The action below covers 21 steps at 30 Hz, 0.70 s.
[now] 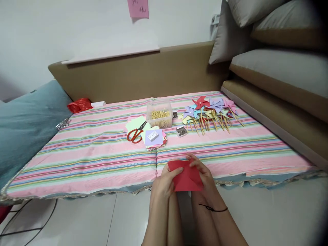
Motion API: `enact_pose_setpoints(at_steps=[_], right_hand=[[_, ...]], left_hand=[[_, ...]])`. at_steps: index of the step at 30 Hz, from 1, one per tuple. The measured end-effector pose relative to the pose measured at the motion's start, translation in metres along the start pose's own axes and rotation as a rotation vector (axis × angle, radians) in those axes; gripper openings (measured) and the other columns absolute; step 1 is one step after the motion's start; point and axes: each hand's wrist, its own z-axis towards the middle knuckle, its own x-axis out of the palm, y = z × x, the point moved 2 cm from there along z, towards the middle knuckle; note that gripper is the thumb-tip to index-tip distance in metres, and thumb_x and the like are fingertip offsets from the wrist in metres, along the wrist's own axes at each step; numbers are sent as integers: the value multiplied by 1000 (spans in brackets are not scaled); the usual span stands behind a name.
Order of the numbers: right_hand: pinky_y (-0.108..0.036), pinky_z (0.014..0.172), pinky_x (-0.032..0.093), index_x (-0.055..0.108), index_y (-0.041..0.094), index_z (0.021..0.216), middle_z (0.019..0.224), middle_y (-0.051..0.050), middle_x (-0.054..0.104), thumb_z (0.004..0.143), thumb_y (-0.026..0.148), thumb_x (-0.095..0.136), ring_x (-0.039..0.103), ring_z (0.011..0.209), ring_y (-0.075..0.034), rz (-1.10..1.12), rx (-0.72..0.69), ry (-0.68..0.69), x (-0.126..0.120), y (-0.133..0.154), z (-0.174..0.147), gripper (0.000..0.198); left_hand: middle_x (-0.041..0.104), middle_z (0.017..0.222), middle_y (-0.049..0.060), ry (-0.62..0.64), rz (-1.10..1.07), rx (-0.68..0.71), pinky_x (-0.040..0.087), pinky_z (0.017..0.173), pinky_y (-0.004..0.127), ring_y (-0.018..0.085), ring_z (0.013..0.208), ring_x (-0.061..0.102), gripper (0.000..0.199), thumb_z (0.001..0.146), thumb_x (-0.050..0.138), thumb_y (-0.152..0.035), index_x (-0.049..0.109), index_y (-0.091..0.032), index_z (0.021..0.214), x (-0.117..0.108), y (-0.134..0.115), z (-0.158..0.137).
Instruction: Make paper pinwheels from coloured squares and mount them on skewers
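A red sheet of paper point(187, 179) is held up between both hands, in front of the near edge of the striped cloth. My left hand point(167, 177) grips its left side, thumb lying across the front. At the upper right, my right hand point(202, 171) pinches the same sheet with its fingers on the top edge. Faint crease lines show on the paper. Past the hands lie a stack of coloured paper point(137, 123), scissors point(137, 133) with red handles, and a small box of metal pins point(181, 132).
A clear plastic tub point(159, 114) holds many thin wooden sticks. Several finished paper pinwheels point(201, 103) on sticks lie at the right. A red plastic bag point(80, 105) rests at the far left. Grey-brown cushions point(279, 71) are piled on the right, and a blue cushion point(30, 119) stands left.
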Motion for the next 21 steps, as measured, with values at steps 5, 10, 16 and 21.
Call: enact_pose_setpoints(at_steps=[5, 10, 16, 21], right_hand=[[-34, 85, 52, 67, 26, 115, 115, -7, 71, 79, 52, 68, 65, 105, -24, 75, 97, -133, -2, -1, 7, 44], [-31, 74, 54, 72, 23, 93, 91, -3, 76, 62, 35, 85, 69, 81, -20, -77, 133, -154, -6, -9, 12, 36], [-28, 71, 51, 70, 20, 80, 80, -1, 73, 63, 35, 84, 65, 75, -16, -136, 95, -233, -5, -5, 13, 27], [-25, 63, 50, 66, 22, 85, 80, 0, 73, 67, 40, 80, 65, 69, -15, -29, 118, -247, 0, 5, 10, 29]], left_hand=[[75, 98, 9, -153, -34, 50, 53, 86, 38, 24, 88, 71, 44, 61, 85, -28, 65, -16, 98, -1, 4, 6], [75, 94, 8, -265, 0, 26, 54, 83, 38, 24, 85, 71, 45, 57, 86, -32, 66, -16, 94, 0, 0, 11], [74, 106, 10, -118, -22, 60, 52, 88, 36, 26, 100, 68, 40, 70, 78, -32, 68, -17, 106, 6, -6, 4], [74, 106, 9, -51, 36, 168, 53, 85, 34, 23, 95, 69, 40, 75, 75, -24, 65, -18, 113, -1, 3, 7]])
